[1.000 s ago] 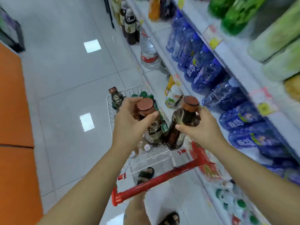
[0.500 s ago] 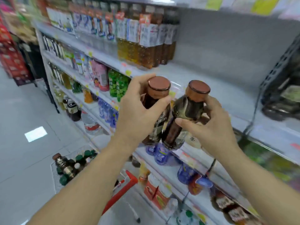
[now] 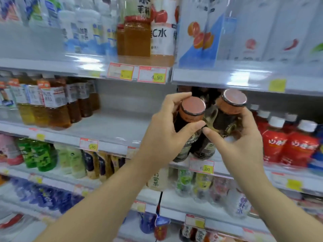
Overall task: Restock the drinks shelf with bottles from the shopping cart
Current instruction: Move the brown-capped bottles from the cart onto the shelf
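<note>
The drinks shelf (image 3: 118, 126) fills the frame, with a bare stretch at centre. Just right of it, our left hand (image 3: 162, 137) and right hand (image 3: 243, 145) each curl fingers round a dark, brown-capped bottle, the left bottle (image 3: 192, 107) and right bottle (image 3: 231, 100), upright and side by side, likely for setting down together.

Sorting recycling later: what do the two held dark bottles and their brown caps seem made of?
Left bottle and right bottle: probably clear glossy plastic, judging by bright reflections over dark drink; glass can't be excluded. Left cap and right cap: matte brown, likely plastic, with a darker rim.
</note>
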A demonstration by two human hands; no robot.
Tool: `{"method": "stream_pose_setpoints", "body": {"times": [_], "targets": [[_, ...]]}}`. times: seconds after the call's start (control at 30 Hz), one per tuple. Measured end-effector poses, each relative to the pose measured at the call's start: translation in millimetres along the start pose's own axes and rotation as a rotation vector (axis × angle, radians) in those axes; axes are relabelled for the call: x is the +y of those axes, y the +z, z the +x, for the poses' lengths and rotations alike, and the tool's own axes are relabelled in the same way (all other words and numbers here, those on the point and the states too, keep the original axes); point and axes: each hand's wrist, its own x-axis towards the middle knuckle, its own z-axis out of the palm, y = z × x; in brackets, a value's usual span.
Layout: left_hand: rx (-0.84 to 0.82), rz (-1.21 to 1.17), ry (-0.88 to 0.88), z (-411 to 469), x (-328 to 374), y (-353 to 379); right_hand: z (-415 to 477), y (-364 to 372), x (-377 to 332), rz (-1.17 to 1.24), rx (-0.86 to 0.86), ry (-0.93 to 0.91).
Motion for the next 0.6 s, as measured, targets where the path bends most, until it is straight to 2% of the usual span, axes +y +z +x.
{"method": "stream_pose_setpoints", "body": {"times": [0.13,0.3,0.6], "targets": [[-0.088,0.001,0.029,16,-10,34,10,-21,20,-0.041,0.090,0.001],[-0.110,0.038,0.058,29,-30,58,17,-28,43,-0.067,0.136,0.014],[-0.039,-0.165,-0.113,54,-58,69,36,-13,72,-0.130,0.152,0.043]]}}
